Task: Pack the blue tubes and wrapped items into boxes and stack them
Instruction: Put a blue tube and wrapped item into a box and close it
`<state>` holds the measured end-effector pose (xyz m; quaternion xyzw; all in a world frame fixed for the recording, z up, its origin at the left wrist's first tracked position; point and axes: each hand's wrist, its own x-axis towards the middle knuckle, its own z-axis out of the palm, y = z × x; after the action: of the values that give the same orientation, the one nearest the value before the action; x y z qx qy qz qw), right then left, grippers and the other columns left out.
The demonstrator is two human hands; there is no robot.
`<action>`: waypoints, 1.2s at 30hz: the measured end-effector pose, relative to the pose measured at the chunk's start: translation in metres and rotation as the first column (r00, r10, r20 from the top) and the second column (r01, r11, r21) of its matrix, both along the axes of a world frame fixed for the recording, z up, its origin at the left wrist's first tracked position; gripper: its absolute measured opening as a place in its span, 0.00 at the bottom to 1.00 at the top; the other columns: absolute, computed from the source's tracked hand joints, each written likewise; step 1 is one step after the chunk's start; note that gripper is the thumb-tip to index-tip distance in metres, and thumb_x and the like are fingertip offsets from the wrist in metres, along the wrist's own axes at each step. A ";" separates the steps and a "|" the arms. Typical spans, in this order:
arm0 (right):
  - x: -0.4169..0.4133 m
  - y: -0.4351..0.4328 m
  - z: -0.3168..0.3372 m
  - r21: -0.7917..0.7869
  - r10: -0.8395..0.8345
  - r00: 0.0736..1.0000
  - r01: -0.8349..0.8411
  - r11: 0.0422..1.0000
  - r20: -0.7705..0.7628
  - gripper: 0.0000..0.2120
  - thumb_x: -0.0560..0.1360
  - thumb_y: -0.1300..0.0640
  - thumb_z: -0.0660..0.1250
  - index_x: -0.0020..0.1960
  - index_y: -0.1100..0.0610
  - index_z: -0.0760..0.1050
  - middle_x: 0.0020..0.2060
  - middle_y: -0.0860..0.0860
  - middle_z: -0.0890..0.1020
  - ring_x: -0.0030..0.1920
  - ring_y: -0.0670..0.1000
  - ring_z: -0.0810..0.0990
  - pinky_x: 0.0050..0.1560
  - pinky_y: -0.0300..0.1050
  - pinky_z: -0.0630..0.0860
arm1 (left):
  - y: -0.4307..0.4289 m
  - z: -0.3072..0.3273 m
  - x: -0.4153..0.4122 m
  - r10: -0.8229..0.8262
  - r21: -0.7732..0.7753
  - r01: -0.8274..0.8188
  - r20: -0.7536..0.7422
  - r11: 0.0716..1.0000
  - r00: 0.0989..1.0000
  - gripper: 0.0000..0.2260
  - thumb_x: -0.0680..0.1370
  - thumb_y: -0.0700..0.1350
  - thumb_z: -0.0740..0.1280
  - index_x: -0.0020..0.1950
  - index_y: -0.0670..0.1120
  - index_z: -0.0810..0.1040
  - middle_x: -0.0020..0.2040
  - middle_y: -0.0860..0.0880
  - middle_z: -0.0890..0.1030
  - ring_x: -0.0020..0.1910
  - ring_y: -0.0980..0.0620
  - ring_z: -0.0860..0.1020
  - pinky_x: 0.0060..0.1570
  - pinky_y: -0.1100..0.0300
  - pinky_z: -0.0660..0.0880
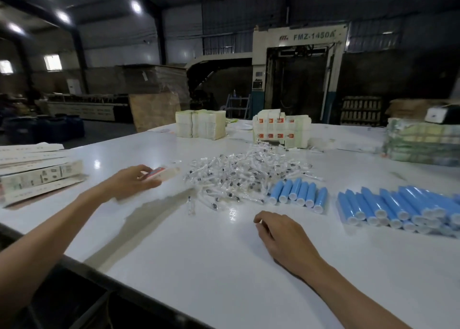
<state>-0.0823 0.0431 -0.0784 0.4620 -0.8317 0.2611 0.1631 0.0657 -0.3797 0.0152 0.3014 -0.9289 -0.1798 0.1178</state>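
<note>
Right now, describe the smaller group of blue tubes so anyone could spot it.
On the white table, find the heap of wrapped items. The small row of blue tubes lies at its right edge: one layer, unlike the bigger stacked pile farther right.

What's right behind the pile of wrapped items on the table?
A stack of white boxes with red-orange marks stands behind the pile. The pile hides part of its base.

On the surface (199,254), wrapped items (239,176) lie centre, tubes (298,194) to their right, flat boxes (37,174) far left.
</note>
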 end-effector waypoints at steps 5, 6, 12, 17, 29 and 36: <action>-0.001 0.006 0.004 -0.057 -0.010 0.996 0.015 0.998 0.089 0.07 0.86 0.51 0.59 0.57 0.48 0.75 0.43 0.40 0.79 0.45 0.48 0.75 0.50 0.46 0.73 | 0.113 0.007 -0.040 -0.254 0.338 0.333 -0.257 0.880 0.932 0.30 0.76 0.71 0.69 0.76 0.62 0.71 0.64 0.55 0.84 0.55 0.53 0.86 0.57 0.53 0.82; -0.002 0.007 0.005 -0.083 -0.019 0.992 0.030 0.996 0.122 0.06 0.85 0.51 0.60 0.56 0.47 0.76 0.42 0.40 0.79 0.44 0.47 0.76 0.49 0.46 0.74 | 0.133 0.006 -0.049 -0.284 0.391 0.397 -0.316 0.830 0.905 0.29 0.77 0.71 0.68 0.75 0.62 0.72 0.63 0.55 0.85 0.56 0.51 0.86 0.59 0.48 0.83; -0.020 0.013 0.005 -0.251 -0.151 0.947 0.225 0.941 0.285 0.06 0.84 0.53 0.63 0.51 0.47 0.78 0.44 0.41 0.82 0.44 0.42 0.79 0.45 0.44 0.77 | 0.241 -0.016 -0.110 -0.244 0.531 0.610 -0.603 0.588 0.760 0.19 0.89 0.59 0.57 0.69 0.48 0.77 0.55 0.43 0.88 0.50 0.40 0.89 0.53 0.42 0.85; -0.033 0.022 0.008 -0.206 -0.260 0.897 0.347 0.915 0.357 0.05 0.81 0.57 0.64 0.50 0.49 0.77 0.46 0.45 0.82 0.45 0.49 0.81 0.47 0.53 0.81 | 0.301 -0.048 -0.141 -0.061 0.633 0.622 -0.677 0.461 0.733 0.19 0.90 0.55 0.56 0.68 0.44 0.78 0.57 0.37 0.87 0.49 0.38 0.87 0.53 0.43 0.86; -0.094 0.041 0.028 0.084 -0.512 0.826 0.507 0.858 0.238 0.18 0.86 0.58 0.58 0.75 0.58 0.68 0.72 0.53 0.71 0.71 0.54 0.71 0.65 0.54 0.75 | 0.300 -0.081 -0.137 -0.107 0.592 0.721 -0.742 0.361 0.662 0.25 0.85 0.64 0.58 0.72 0.47 0.74 0.56 0.39 0.88 0.48 0.33 0.88 0.53 0.38 0.85; -0.089 0.044 0.016 0.186 -0.543 0.834 0.521 0.833 0.094 0.11 0.85 0.63 0.58 0.62 0.61 0.76 0.60 0.57 0.79 0.57 0.57 0.81 0.53 0.49 0.76 | 0.304 -0.079 -0.136 -0.130 0.589 0.727 -0.739 0.352 0.661 0.24 0.85 0.65 0.61 0.70 0.48 0.74 0.56 0.40 0.88 0.49 0.34 0.88 0.54 0.37 0.85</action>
<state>-0.1717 0.0870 -0.0626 0.2030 -0.9544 0.1732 0.1338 -0.0707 -0.0759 -0.0638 -0.0255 -0.6706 -0.7216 0.1702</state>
